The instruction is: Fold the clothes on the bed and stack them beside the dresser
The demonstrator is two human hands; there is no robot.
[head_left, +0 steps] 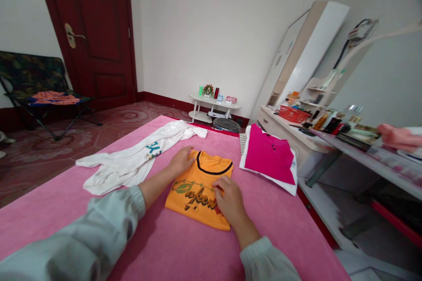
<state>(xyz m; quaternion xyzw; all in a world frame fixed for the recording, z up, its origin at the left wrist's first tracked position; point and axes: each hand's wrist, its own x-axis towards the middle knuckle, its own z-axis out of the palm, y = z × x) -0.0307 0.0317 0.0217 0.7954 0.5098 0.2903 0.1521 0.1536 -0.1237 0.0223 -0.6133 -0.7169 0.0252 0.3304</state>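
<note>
A yellow-orange T-shirt [194, 189] with a dark neckband and printed lettering lies folded into a neat rectangle before me. At its upper left shoulder edge rests my left hand [181, 161], fingers stretched out on the cloth. My right hand [230, 197] lies on the right side of the print, its fingers loosely bent and apart, covering part of the lettering. Left of the T-shirt, a white long-sleeved shirt [132, 162] with blue-green letters is spread unevenly. To the right sits a stack of folded clothes, topped by a magenta shirt [268, 153] over white cloth.
Everything lies on a pink-covered bed [184, 250]. A dresser [286, 127] with a red basket [293, 114] and bottles stands along the right. Beyond the far edge are a small white table [214, 103] and a round dark lid-like object [227, 124]. A folding chair [36, 74] stands left.
</note>
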